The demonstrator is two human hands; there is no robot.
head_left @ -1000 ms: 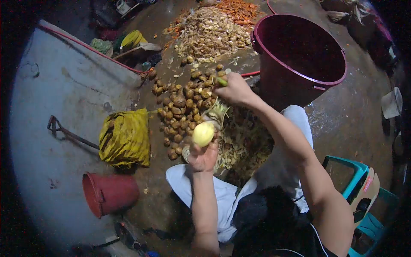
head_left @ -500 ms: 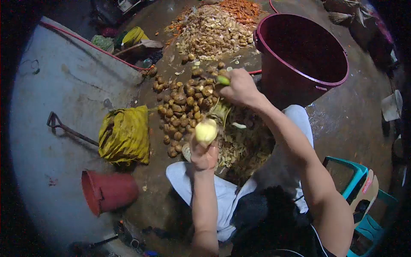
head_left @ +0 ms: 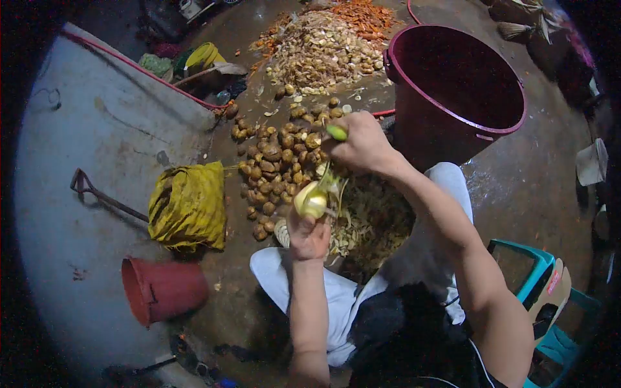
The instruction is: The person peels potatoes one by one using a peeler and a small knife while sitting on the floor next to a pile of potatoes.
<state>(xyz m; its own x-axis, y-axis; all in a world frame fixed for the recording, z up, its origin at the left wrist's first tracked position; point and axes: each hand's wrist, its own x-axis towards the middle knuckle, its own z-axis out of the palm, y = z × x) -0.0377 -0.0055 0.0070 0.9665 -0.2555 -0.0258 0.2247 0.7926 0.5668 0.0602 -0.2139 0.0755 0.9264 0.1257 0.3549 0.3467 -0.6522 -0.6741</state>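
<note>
My left hand [head_left: 308,238] is closed around a pale, peeled potato [head_left: 313,202]. Just above and to the right, my right hand [head_left: 362,142] grips a green-handled peeler [head_left: 337,132]. Its working end is blurred and overlaps the potato's right side, so I cannot tell exactly where it touches. Brown unpeeled potatoes [head_left: 272,154] lie heaped on the floor beyond my left hand. Between my knees is a heap of peelings [head_left: 349,231], partly hidden by my right arm.
A large maroon tub [head_left: 424,116] stands at the right. Further off lie a pile of pale peeled pieces [head_left: 320,48] and orange scraps [head_left: 365,19]. At left are a yellow sack [head_left: 187,207], a tipped red bucket [head_left: 171,291] and a long-handled tool [head_left: 110,199]. A teal stool [head_left: 533,265] stands right.
My right hand has come slightly down, bringing the peeler's blurred end from above the potato onto its right side. My left hand has stayed nearly in place, the potato turned a little.
</note>
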